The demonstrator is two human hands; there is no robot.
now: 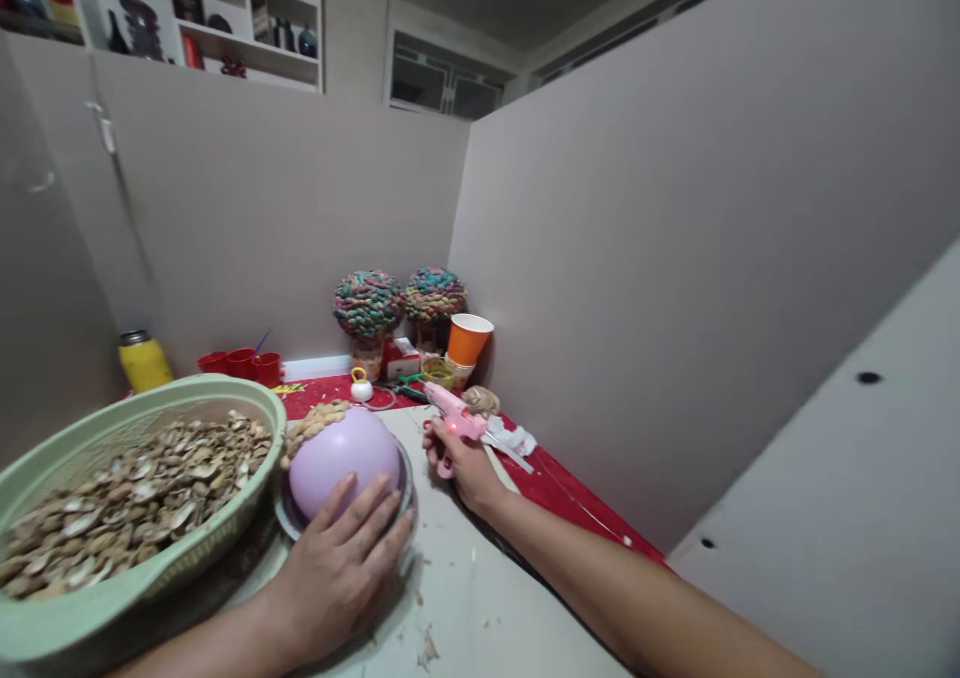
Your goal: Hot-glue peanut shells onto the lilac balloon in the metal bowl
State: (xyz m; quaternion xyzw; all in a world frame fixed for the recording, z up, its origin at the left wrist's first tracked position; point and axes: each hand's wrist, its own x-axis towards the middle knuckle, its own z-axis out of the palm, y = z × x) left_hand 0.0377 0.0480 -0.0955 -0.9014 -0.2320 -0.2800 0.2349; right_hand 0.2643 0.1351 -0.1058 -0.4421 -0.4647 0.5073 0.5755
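A purple balloon (341,463) rests in a round metal bowl (409,498), with shell pieces (315,426) stuck on its upper left side. My left hand (345,558) lies with spread fingers on the balloon's lower right. My right hand (459,463) is wrapped round the handle of a pink glue gun (457,416), right of the balloon; a clear glue stick (514,453) sticks out of its back. At the left, a green basket (279,428) holds many brown shell pieces (142,488).
Two balls of coloured shells on stands (369,306) stand at the back, near an orange paper cup (469,338). Red cups (240,363) and a yellow bottle (145,363) are behind the basket. Grey panels rise behind and at the right. Crumbs lie on the white board (480,598).
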